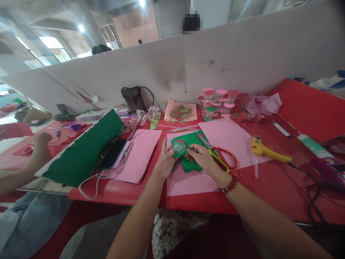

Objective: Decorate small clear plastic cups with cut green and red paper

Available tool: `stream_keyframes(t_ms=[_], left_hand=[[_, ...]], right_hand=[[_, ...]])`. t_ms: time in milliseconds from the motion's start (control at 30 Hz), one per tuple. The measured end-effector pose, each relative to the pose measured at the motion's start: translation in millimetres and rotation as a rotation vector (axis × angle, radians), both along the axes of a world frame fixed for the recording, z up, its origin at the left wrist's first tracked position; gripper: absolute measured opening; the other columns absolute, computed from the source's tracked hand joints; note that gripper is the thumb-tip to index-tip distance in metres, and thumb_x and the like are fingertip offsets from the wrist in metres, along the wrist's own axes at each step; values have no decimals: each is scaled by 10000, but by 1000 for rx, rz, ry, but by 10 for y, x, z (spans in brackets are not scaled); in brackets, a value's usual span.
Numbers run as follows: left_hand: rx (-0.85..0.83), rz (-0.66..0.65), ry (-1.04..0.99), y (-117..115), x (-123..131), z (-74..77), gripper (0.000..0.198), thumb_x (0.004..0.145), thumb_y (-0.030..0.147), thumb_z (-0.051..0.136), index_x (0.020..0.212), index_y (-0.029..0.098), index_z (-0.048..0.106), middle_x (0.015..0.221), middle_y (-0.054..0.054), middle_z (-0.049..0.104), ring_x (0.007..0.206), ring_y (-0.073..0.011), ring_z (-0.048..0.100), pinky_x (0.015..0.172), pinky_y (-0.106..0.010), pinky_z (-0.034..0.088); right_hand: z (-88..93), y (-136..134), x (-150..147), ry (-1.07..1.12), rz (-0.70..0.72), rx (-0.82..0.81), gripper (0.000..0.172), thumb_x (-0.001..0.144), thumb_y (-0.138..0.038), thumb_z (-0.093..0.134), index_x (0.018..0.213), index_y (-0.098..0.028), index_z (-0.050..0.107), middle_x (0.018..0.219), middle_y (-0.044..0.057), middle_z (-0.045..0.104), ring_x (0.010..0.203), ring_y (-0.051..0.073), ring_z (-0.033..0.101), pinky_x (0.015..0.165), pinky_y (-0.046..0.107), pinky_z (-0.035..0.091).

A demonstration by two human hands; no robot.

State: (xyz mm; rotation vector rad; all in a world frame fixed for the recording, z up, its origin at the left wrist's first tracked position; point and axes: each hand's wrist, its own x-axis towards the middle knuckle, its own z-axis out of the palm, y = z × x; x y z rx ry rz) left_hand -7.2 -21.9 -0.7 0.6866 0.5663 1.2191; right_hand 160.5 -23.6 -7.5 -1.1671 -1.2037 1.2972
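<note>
My left hand [165, 161] holds a small clear round plastic cup [179, 146] with a red rim, gripped on its left side by the thumb. Beneath the cup shows green sheet material. On the cup's right side my right hand [201, 157] has its fingers pinched together at the edge of the green; the fingertips are partly hidden. A green sheet [191, 166] lies under both hands on pink paper [178, 185]. Scissors [223, 158] with red and yellow handles rest right beside my right hand, their blades on the green sheet.
A yellow glue gun [269, 151], a marker [281, 128] and a glue bottle [312, 145] lie to the right. Several clear cups with coloured discs [221, 97] stand behind. A phone [114, 153] with a white cable and a green board [83, 151] are left. Another person's arm [35, 154] is further left.
</note>
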Motion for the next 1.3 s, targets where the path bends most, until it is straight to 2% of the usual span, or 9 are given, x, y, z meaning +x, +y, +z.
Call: stream_keyframes(t_ms=[133, 300, 367, 500, 667, 933, 1033, 1200, 1300], left_hand=[[-31, 6, 47, 9, -2, -13, 1034, 714, 183, 777, 1531, 369, 171, 1011, -3, 687, 911, -159, 668, 853, -366, 531], [-58, 126, 122, 30, 46, 15, 984, 641, 86, 809, 1487, 278, 344, 861, 27, 677, 719, -88, 639, 743, -222, 514], [-39, 138, 134, 33, 54, 22, 983, 626, 71, 812, 1481, 263, 367, 822, 38, 666, 692, -77, 625, 720, -199, 503], [-15, 133, 142, 11, 49, 28, 1043, 629, 86, 815, 1517, 274, 302, 809, 47, 651, 690, -81, 622, 702, -200, 492], [0, 39, 81, -25, 12, 24, 1161, 634, 245, 852, 1549, 356, 147, 1002, -2, 687, 843, -149, 670, 772, -275, 513], [-50, 38, 77, 7, -5, -4, 988, 746, 222, 755, 1535, 372, 179, 910, 5, 695, 775, -141, 666, 732, -291, 537], [-87, 48, 65, 16, 5, 1, 889, 793, 236, 705, 1529, 356, 221, 914, -1, 697, 764, -143, 662, 696, -285, 543], [-93, 153, 125, 34, 40, 9, 892, 694, 61, 762, 1481, 242, 382, 809, 26, 678, 666, -76, 614, 656, -180, 504], [-86, 178, 127, 38, 53, 12, 841, 698, 47, 764, 1450, 233, 436, 793, 35, 674, 662, -64, 609, 644, -159, 499]], right_hand=[[11, -13, -15, 6, 0, -24, 200, 713, -394, 650, 749, -212, 574, 598, -24, 650, 574, 143, 622, 553, 262, 463], [11, -36, -37, -14, 34, -18, 173, 712, -371, 647, 723, -223, 559, 595, -27, 654, 572, 143, 621, 559, 267, 470], [11, -39, -39, -15, 50, -18, 160, 717, -362, 640, 725, -224, 561, 603, -24, 662, 574, 143, 623, 558, 266, 468], [15, -44, -42, -12, 53, -15, 152, 727, -357, 629, 726, -221, 563, 616, -18, 666, 581, 143, 624, 559, 261, 462], [35, -63, -45, -31, 36, -4, 153, 751, -359, 600, 721, -215, 558, 603, -23, 645, 577, 135, 617, 544, 248, 449], [56, -67, -55, -49, 58, -9, 132, 752, -335, 598, 722, -213, 557, 588, -28, 637, 557, 126, 601, 538, 242, 449], [46, -61, -52, -71, 71, -8, 136, 763, -336, 588, 720, -211, 553, 620, -17, 655, 579, 125, 616, 558, 242, 460], [8, -51, -47, -96, 78, -29, 124, 766, -317, 581, 712, -216, 533, 605, -23, 648, 567, 125, 614, 558, 239, 456], [-15, -48, -48, -97, 85, -22, 130, 773, -328, 578, 716, -217, 540, 610, -22, 648, 573, 130, 618, 547, 238, 451]])
